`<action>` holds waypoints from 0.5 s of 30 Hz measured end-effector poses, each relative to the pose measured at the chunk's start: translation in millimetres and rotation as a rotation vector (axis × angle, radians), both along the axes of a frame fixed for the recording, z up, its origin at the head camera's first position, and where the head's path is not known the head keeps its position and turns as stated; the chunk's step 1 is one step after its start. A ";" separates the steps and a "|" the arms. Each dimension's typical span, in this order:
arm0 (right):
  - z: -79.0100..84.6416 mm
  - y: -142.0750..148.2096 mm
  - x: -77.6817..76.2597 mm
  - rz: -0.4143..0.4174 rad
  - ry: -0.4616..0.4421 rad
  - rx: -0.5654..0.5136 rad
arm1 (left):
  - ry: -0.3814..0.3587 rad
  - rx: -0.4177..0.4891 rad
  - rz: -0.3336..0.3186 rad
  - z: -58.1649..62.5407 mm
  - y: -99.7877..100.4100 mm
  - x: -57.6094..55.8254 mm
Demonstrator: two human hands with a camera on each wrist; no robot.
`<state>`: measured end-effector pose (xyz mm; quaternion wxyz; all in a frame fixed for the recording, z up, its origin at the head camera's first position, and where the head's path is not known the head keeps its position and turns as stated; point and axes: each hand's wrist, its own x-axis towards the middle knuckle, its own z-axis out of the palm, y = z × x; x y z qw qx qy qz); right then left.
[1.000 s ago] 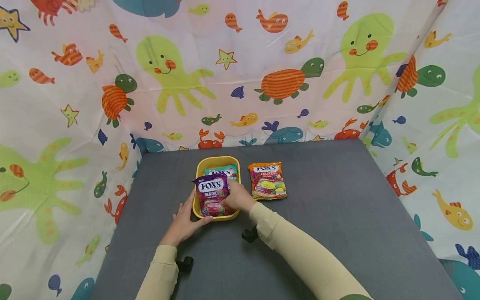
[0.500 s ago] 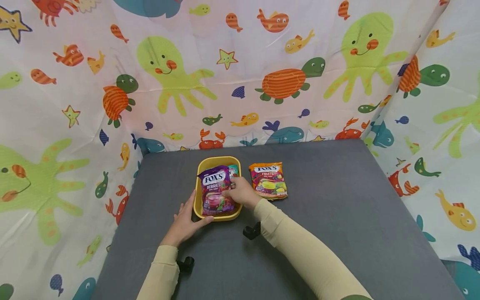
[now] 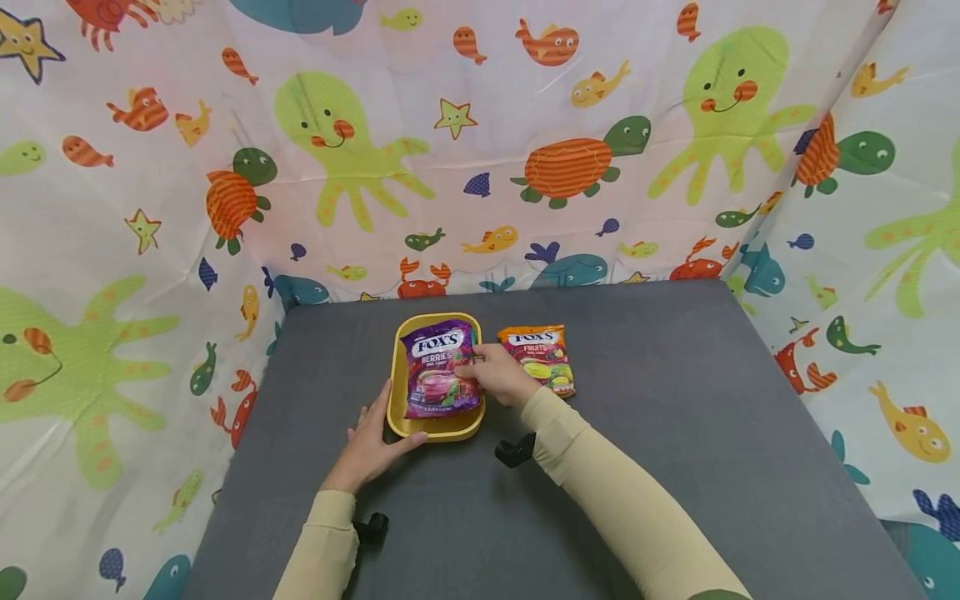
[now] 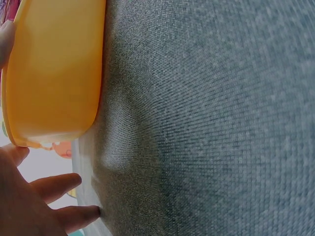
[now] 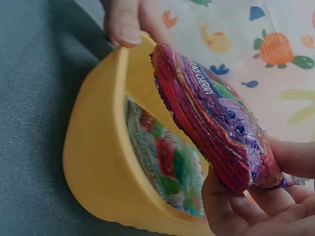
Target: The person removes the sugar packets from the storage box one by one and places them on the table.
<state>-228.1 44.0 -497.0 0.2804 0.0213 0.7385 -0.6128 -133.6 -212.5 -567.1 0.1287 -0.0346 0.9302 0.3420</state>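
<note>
My right hand [image 3: 506,375] pinches a purple Fox's Berries candy bag [image 3: 438,371] by its right side, over the yellow container [image 3: 450,436]. In the right wrist view this candy bag is tilted above the rim, its lower edge in the air. A second, teal-green candy bag [image 5: 170,167] lies inside the container, mostly hidden from the head by the purple one. My left hand [image 3: 370,450] rests at the container's near left corner, thumb along the front rim and the index fingertip [image 4: 17,151] at the side rim, with its other fingers spread beside it.
An orange Fox's Fruits candy bag [image 3: 536,354] lies on the dark grey table [image 3: 645,400] just right of the container, partly behind my right hand. A white curtain [image 3: 487,83] printed with sea animals hangs at the back and both sides.
My right hand has shifted right and slightly away from me, bringing the purple bag from the container's front left over its middle, covering most of the teal bag. My left hand stays put.
</note>
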 end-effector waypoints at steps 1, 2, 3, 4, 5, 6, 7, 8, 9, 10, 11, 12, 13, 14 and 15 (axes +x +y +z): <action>0.5 2.2 -0.8 0.000 0.007 0.000 | -0.001 -0.001 0.000 0.1 0.1 0.0; 1.8 4.2 -1.1 -0.001 0.009 -0.003 | -0.003 -0.003 0.001 -0.3 0.1 0.0; 2.7 6.5 -1.6 -0.002 0.013 -0.013 | -0.004 -0.005 0.000 -0.6 0.2 -0.1; 3.7 8.8 -2.3 -0.004 0.014 -0.029 | -0.004 -0.009 0.000 -1.2 0.1 -0.2; 5.3 11.1 -3.0 -0.003 0.010 -0.053 | -0.004 -0.012 0.000 -1.6 0.1 -0.4; 7.1 13.5 -3.8 -0.002 0.005 -0.075 | -0.004 -0.014 0.001 -2.0 0.0 -0.5; 8.9 15.8 -4.6 -0.009 -0.007 -0.095 | -0.002 -0.015 0.002 -2.6 -0.2 -0.6; 10.6 18.2 -5.5 -0.014 -0.021 -0.123 | 0.000 -0.017 0.002 -3.1 -0.3 -0.7; 12.2 20.7 -6.6 -0.021 -0.029 -0.135 | 0.001 -0.017 0.002 -3.1 -0.3 -0.7; 13.7 23.0 -7.8 -0.026 -0.037 -0.149 | 0.003 -0.016 0.002 -3.1 -0.3 -0.8; 15.2 25.5 -8.8 -0.032 -0.047 -0.158 | 0.004 -0.016 0.002 -3.2 -0.3 -0.9; 16.7 27.7 -9.7 -0.038 -0.052 -0.167 | 0.005 -0.015 0.001 -3.3 -0.3 -0.9; 18.1 29.9 -10.6 -0.042 -0.056 -0.170 | 0.008 -0.015 0.001 -3.5 -0.3 -0.9; 19.1 32.0 -11.5 -0.040 -0.053 -0.172 | 0.008 -0.015 0.000 -3.5 -0.3 -0.9; 20.2 34.1 -12.3 -0.042 -0.048 -0.171 | 0.011 -0.013 0.001 -3.5 -0.3 -0.9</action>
